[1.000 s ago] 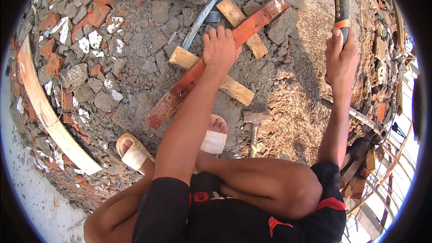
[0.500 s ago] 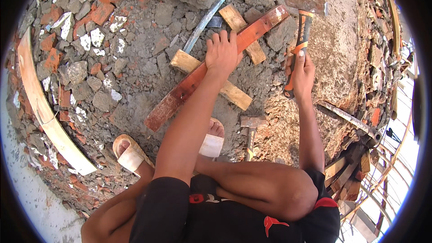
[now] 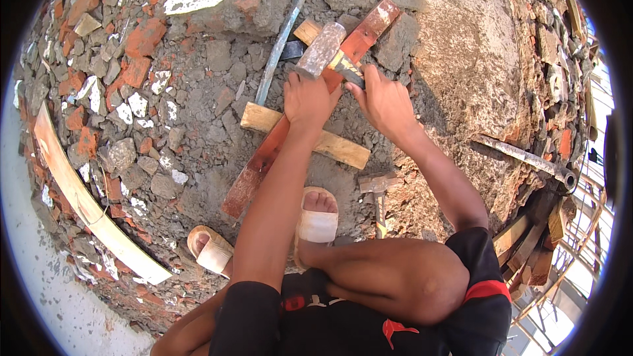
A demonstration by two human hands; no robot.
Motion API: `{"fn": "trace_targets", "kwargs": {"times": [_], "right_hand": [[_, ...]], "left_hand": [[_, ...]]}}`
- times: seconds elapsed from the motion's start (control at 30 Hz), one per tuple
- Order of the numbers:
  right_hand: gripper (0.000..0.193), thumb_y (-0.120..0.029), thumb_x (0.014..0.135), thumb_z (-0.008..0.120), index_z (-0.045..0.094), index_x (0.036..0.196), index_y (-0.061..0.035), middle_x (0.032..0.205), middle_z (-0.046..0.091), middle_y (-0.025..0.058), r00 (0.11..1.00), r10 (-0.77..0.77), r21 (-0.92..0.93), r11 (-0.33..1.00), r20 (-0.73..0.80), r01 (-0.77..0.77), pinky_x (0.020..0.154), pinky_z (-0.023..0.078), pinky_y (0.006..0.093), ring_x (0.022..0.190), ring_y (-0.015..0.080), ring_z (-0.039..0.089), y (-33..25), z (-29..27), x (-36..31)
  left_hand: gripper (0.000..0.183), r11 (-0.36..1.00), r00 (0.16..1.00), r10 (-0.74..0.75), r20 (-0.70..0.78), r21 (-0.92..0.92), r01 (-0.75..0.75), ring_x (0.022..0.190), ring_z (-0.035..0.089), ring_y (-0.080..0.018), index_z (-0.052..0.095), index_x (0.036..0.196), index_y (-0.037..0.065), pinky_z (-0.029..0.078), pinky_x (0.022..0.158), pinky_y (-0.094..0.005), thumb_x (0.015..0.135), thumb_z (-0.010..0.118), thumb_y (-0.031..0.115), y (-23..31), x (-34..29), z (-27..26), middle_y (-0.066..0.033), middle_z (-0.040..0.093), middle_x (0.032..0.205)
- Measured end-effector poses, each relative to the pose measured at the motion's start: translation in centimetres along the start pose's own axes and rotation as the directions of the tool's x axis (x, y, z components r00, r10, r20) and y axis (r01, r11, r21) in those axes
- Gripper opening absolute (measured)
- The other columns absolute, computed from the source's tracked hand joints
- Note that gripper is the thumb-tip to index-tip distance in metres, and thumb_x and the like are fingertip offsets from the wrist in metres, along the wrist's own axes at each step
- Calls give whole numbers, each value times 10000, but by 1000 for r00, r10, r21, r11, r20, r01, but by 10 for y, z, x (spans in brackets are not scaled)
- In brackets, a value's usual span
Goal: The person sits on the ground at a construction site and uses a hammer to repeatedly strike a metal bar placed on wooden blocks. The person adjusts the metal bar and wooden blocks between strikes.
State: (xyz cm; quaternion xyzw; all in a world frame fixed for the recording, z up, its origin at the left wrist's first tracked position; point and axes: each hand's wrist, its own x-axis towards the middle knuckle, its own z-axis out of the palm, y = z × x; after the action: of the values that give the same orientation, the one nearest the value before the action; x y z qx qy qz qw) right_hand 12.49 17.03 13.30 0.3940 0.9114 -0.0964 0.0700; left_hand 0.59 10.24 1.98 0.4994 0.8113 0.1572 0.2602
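Broken ground (image 3: 217, 59) fills most of this downward view: grey clods, red brick pieces and white chips. A crouching person in a black shirt (image 3: 330, 329) with red trim takes up the lower edge. At left lies a long pale plank (image 3: 99, 214), curved in outline (the wide lens bends straight edges near its rim). In the middle, a red-brown beam (image 3: 361, 42) runs diagonally from lower left to upper right, across two short lengths of pale wood: a near block (image 3: 339, 149) and a far block (image 3: 307, 30), the latter mostly covered. Left of the beam, a thin blue pipe (image 3: 283, 36) slants upward, its lower end beside the near block. The right hand (image 3: 384, 100) has its fingers curled around the dark handle of a hammer. The left hand (image 3: 310, 100) straddles the beam, fingers close together on one side and thumb on the other; how hard it presses, I cannot tell. The held hammer (image 3: 320, 51) has its thick grey head just beyond the left knuckles, over the beam; whether it touches is unclear. A smaller second hammer (image 3: 379, 183) lies on the ground near the person's right foot.
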Motion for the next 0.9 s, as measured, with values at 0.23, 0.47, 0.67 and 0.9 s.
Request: {"fn": "trace_targets", "kwargs": {"times": [0.23, 0.47, 0.67, 0.9], "right_hand": [[456, -415, 1049, 508, 506, 1014, 39, 687, 659, 264, 928, 365, -50, 928, -75, -369, 550, 537, 539, 670, 484, 677, 79, 5, 31], [480, -438, 1061, 477, 514, 1010, 38, 669, 645, 276, 958, 280, 230, 938, -61, -260, 543, 512, 547, 648, 496, 658, 13, -36, 7], [442, -418, 1063, 484, 522, 1003, 19, 637, 627, 250, 989, 148, 225, 963, 30, -150, 549, 507, 551, 623, 482, 644, -20, -21, -10], [472, -420, 1054, 498, 536, 1012, 48, 655, 645, 258, 950, 303, 246, 918, 78, -313, 589, 534, 559, 652, 487, 662, 9, 5, -24]], "left_hand": [[567, 993, 984, 66, -166, 106, -49, 1020, 610, -318, 617, 1148, 51, 493, 903, -443, 825, 745, 498, 9, -5, 7, -121, 620, 1085], [554, 995, 978, 49, -205, 91, -31, 1036, 602, -316, 613, 1143, 55, 499, 872, -452, 801, 766, 463, -1, -6, 11, -113, 617, 1075], [516, 987, 980, 116, -159, 130, -96, 1072, 595, -304, 617, 1119, 52, 496, 859, -448, 830, 753, 457, -9, -9, 8, -108, 631, 1059], [543, 979, 994, 67, -92, 196, -48, 1060, 603, -309, 591, 1129, 38, 498, 885, -444, 844, 733, 478, 8, 0, 12, -126, 609, 1121]]}}
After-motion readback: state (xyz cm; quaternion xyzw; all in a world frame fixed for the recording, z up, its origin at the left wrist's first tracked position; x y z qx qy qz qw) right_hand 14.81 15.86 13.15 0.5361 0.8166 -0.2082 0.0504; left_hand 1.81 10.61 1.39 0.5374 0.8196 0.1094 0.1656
